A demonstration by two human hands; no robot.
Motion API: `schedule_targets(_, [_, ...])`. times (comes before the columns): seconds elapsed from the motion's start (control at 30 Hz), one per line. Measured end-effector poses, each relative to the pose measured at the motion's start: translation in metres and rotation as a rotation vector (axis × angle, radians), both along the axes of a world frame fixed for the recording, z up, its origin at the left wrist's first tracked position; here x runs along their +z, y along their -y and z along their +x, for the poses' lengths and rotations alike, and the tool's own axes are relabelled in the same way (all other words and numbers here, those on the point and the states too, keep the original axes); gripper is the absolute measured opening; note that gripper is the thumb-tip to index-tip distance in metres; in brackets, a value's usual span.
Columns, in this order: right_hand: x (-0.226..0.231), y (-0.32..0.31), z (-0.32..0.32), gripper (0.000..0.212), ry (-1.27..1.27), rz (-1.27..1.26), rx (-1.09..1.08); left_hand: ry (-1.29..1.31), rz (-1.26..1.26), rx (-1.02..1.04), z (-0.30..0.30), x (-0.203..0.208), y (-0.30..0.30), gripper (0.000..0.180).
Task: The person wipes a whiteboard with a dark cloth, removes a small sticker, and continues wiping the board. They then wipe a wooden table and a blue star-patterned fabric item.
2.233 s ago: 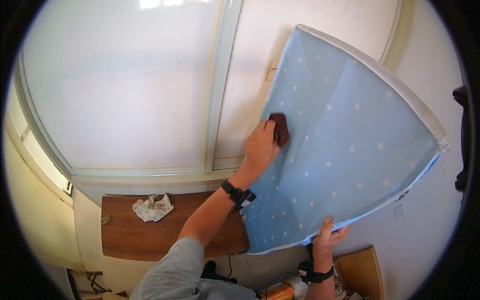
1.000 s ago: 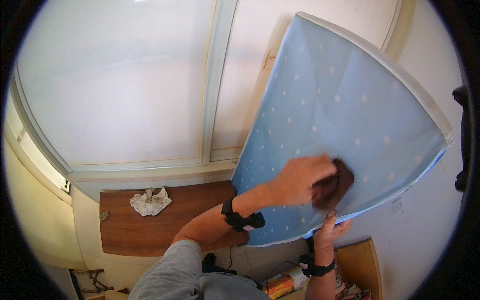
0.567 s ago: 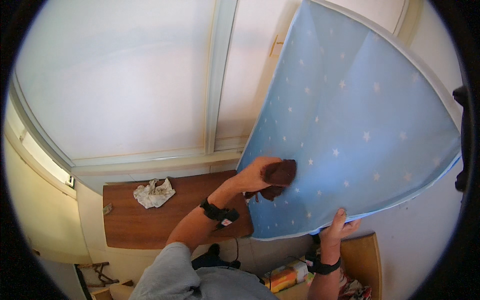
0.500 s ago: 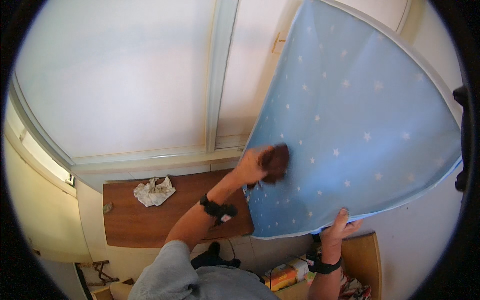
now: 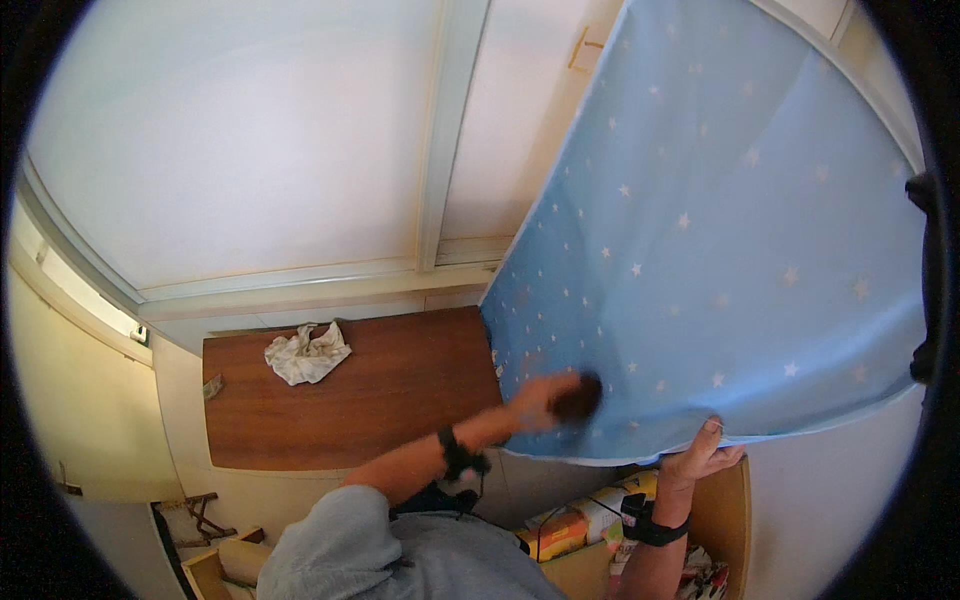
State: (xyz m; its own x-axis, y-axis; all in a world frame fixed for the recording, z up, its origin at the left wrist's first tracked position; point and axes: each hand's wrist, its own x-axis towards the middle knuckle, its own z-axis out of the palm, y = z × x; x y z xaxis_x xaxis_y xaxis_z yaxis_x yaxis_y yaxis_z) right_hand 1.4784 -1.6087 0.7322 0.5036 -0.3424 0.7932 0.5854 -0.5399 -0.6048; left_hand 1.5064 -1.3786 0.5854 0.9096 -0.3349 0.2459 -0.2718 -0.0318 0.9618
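Observation:
A light blue curtain-like cloth [image 5: 690, 290] with white stars hangs in front of me on the right. My left hand [image 5: 535, 402] is closed around a dark brown cloth [image 5: 578, 397], which is blurred by motion and lies against the lower left part of the star-patterned cloth. Farther right, my right hand [image 5: 697, 460] pinches the bottom edge of that blue cloth, thumb in front and fingers behind.
A brown wooden tabletop [image 5: 370, 400] stands to the left, with a crumpled pale rag [image 5: 307, 353] on it. Behind are white sliding panels [image 5: 270, 150]. Below my right hand is a wooden box [image 5: 738, 520] holding colourful packages [image 5: 560, 530].
My left hand has moved down and slightly right across the blue cloth with the brown cloth. The right hand keeps its hold on the edge. The view has shifted a little.

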Motion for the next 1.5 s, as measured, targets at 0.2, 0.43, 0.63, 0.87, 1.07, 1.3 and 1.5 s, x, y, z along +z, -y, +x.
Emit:
schedule_targets(0.2, [-0.008, 0.009, -0.003, 0.036, -0.030, -0.069, -0.012, 0.236, -0.165, 0.251, -0.024, 0.036, -0.004, 0.045])
schedule_targets(0.43, [-0.017, 0.017, -0.001, 0.039, -0.073, -0.007, 0.113, 0.370, -0.144, 0.822, 0.119, 0.069, -0.054, 0.038])
schedule_targets(0.63, [-0.023, 0.031, -0.001, 0.057, -0.049, -0.368, -0.030, -0.284, 0.388, 0.674, 0.105, -0.104, -0.041, 0.045])
schedule_targets(0.87, [-0.036, 0.052, -0.002, 0.067, 0.077, -0.597, -0.181, -0.227, 0.434, 0.853, 0.119, -0.102, -0.071, 0.046])
schedule_targets(1.07, [-0.027, 0.051, -0.009, 0.075, 0.237, -1.018, -0.483, 0.341, 0.237, 1.174, 0.180, 0.008, -0.099, 0.031])
schedule_targets(1.3, [-0.027, 0.045, -0.009, 0.085, 0.234, -0.974, -0.469, -0.026, 0.577, 0.736, 0.124, -0.098, -0.057, 0.031])
schedule_targets(1.5, [-0.017, 0.048, -0.016, 0.076, 0.204, -1.064, -0.509, -0.196, 0.507, 0.807, 0.103, -0.150, -0.057, 0.031])
